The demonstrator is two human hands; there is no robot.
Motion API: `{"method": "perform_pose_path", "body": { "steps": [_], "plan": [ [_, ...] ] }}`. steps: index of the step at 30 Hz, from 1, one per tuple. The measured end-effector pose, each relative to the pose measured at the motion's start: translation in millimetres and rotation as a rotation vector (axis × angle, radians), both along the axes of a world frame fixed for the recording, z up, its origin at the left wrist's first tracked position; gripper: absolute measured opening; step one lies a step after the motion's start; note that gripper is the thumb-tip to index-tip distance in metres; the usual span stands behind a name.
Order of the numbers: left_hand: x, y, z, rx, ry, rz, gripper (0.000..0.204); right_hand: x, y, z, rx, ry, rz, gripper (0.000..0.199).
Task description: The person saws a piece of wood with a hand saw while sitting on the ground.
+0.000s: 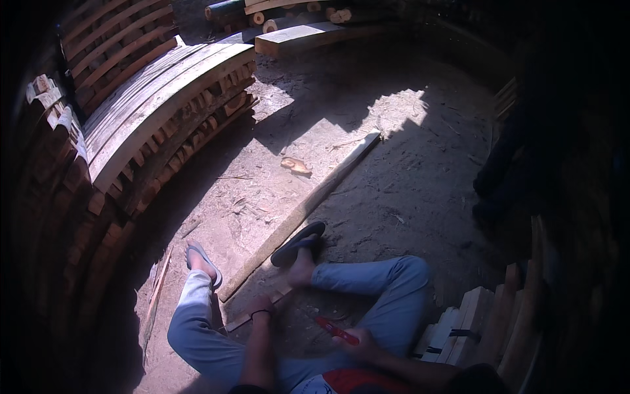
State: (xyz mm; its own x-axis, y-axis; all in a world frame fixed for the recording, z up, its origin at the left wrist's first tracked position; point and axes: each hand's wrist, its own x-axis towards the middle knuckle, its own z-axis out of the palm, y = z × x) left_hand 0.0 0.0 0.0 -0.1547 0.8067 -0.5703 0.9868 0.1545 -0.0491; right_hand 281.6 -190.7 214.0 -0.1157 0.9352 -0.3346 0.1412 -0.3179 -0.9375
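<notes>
One long plank (308, 203) running from near-left to far-right, left hand (263, 307) fingers gripping its near end, right hand (359, 341) holding red tool (333, 329)

Two hands: left hand (263, 307) on the plank end, right hand (363, 341) around a red tool.
One red tool (336, 330), just left of the right fingers.
One long plank (308, 209), running up and right from the left fingers.
Two sandals: a dark sandal (298, 243) just above the left fingers, a pale sandal (203, 261) up and left of them.
One wood scrap (295, 165), well above both hands.
Two big board stacks: one stack (157, 98) far up and left of the left fingers, a smaller stack (485, 325) right of the right fingers.
Logs (262, 16) at the far top, too jumbled to count.
</notes>
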Motion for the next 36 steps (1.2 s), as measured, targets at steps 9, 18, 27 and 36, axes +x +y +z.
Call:
{"method": "perform_pose_path", "body": {
  "steps": [9, 18, 27, 36],
  "plan": [
    [2.7, -24.2, 73.7, 0.082, 0.028, -0.119, 0.033, -29.9, 23.8, -32.5, 0.123, -0.18, -0.012, 0.035],
    [26.3, -14.2, 73.4, 0.059, 0.016, -0.156, 0.033, -22.3, 23.0, -46.5, 0.178, -0.136, -0.038, 0.032],
    [28.6, -31.5, 144.1, 0.198, 0.092, -0.191, 0.031, 2.8, 9.6, -2.9, 0.21, -0.108, -0.017, 0.037],
    [31.0, -11.2, 98.4, 0.09, 0.086, -0.174, 0.031, -40.6, 28.0, -55.4, 0.219, -0.162, -0.069, 0.043]
  ]
}}
